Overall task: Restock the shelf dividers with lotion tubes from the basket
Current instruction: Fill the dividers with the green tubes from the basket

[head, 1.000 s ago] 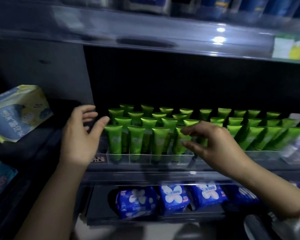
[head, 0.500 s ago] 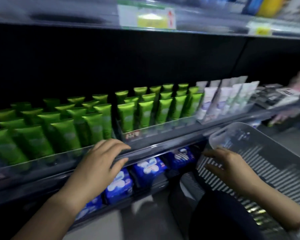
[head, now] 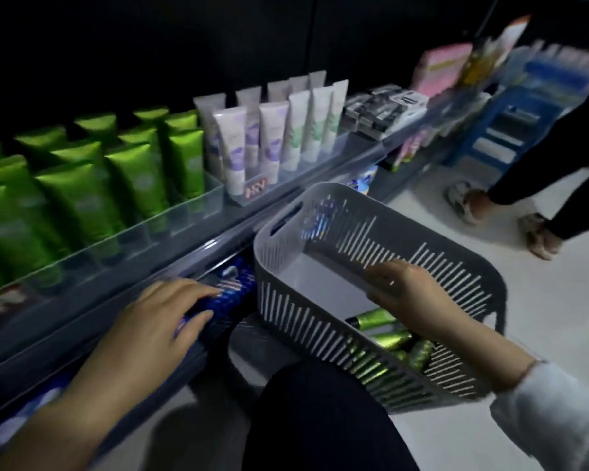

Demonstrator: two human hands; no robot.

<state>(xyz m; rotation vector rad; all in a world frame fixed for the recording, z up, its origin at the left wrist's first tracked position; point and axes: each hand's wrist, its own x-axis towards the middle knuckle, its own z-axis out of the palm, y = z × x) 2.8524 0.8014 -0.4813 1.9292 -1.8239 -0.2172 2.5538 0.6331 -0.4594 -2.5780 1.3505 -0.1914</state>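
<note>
Grey slotted plastic forms the basket (head: 323, 321), the reference point for what follows. It is tilted, its low near corner beside the person's dark-clad knee (head: 320, 419), so that the loose green lotion tubes (head: 385, 338) collect in that corner within reach. The right hand (head: 408, 294) reaches over the basket's far rim into its interior, fingers loosely curled, just above the tubes. Motion blur obscures the fingertips, so whether they already hold a tube cannot be determined; none appears lifted clear of the pile.

Left of the basket, the left hand (head: 153, 321) rests palm down with fingers spread on the blue packs (head: 232, 290) of the lower shelf. It grips nothing and is probably placed there as a brace while the body turns toward the basket.

Above and left of the basket, clear shelf dividers (head: 170, 215) hold upright green tubes (head: 140, 178) in rows. White tubes (head: 272, 137) stand directly behind the basket's far end. Beyond the basket, to its right, another person's legs (head: 555, 178) cross the floor.

Judged step: retrieving the next tube for stocking.
</note>
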